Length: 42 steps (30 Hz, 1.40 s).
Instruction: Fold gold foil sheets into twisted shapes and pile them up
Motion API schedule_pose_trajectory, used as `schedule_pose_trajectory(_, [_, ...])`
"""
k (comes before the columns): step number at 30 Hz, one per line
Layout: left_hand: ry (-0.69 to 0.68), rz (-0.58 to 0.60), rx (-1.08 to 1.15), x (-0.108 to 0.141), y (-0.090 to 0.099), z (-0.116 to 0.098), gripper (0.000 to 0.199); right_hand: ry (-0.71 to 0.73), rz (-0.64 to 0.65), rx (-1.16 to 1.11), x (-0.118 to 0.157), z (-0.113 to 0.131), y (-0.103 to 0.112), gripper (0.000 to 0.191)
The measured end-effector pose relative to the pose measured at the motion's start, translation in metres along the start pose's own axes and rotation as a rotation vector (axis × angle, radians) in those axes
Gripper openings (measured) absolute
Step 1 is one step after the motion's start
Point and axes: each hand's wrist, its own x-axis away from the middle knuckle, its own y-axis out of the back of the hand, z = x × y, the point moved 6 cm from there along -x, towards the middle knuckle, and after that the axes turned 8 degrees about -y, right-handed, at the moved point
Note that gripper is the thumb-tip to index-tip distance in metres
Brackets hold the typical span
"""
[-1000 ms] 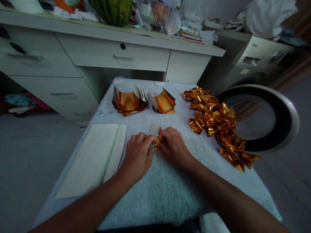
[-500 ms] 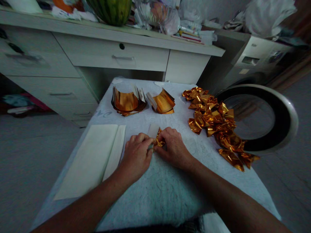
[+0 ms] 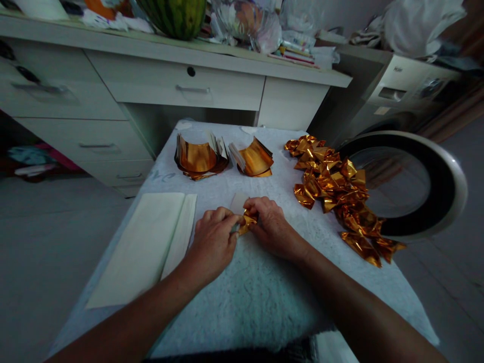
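Between my two hands is a small piece of gold foil paper (image 3: 248,221), crumpled and folded. My left hand (image 3: 215,237) pinches its left end with thumb and forefinger. My right hand (image 3: 273,224) grips the right side, fingers curled over it. A pale slip of paper (image 3: 239,200) lies just behind the foil. Two curved stacks of gold foil sheets, a larger one (image 3: 198,157) and a smaller one (image 3: 254,157), stand beyond my hands. To the right lies a heap of folded gold foil pieces (image 3: 328,184). White paper sheets (image 3: 139,242) lie left of my left hand.
The cloth-covered table (image 3: 242,312) reaches back to a white cabinet (image 3: 223,91). A watermelon (image 3: 176,17) and plastic bags stand on its top. At right, the washing machine (image 3: 412,85) has its round door (image 3: 446,186) swung out beside the table.
My right hand has shifted slightly right and its fingers have moved along the foil, so more of the gold piece shows. My left hand keeps its pinch. The view has shifted slightly.
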Motion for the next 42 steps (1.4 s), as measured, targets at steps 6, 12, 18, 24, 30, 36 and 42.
schedule_pose_trajectory(6, [0.018,0.021,-0.001,0.0002,0.0002,0.0003,0.036,0.006,0.017,-0.015,-0.0009,0.0007,0.0012,0.044])
schedule_pose_trajectory(12, [0.014,0.023,0.018,-0.0005,-0.0002,0.0018,0.036,0.026,0.012,-0.029,0.0002,-0.002,0.0015,0.047])
schedule_pose_trajectory(18, [0.01,0.021,0.034,-0.0008,0.0,0.0021,0.034,0.035,-0.044,-0.022,0.005,-0.004,-0.0018,0.037])
schedule_pose_trajectory(24, [0.007,0.026,0.016,-0.0009,-0.0003,0.0013,0.034,0.028,-0.082,0.035,0.0053,0.001,-0.0022,0.039])
schedule_pose_trajectory(30, [0.011,0.025,0.01,-0.0006,0.0016,0.0004,0.036,0.056,-0.024,-0.042,0.0027,-0.0024,0.0009,0.053])
schedule_pose_trajectory(36, [0.003,0.006,0.017,-0.001,0.0028,0.0002,0.035,0.036,-0.032,-0.066,0.0013,-0.0064,-0.0016,0.058])
schedule_pose_trajectory(42, [-0.009,-0.023,0.031,0.0005,0.0036,-0.0012,0.036,0.075,-0.039,-0.176,0.005,-0.0066,0.0038,0.047])
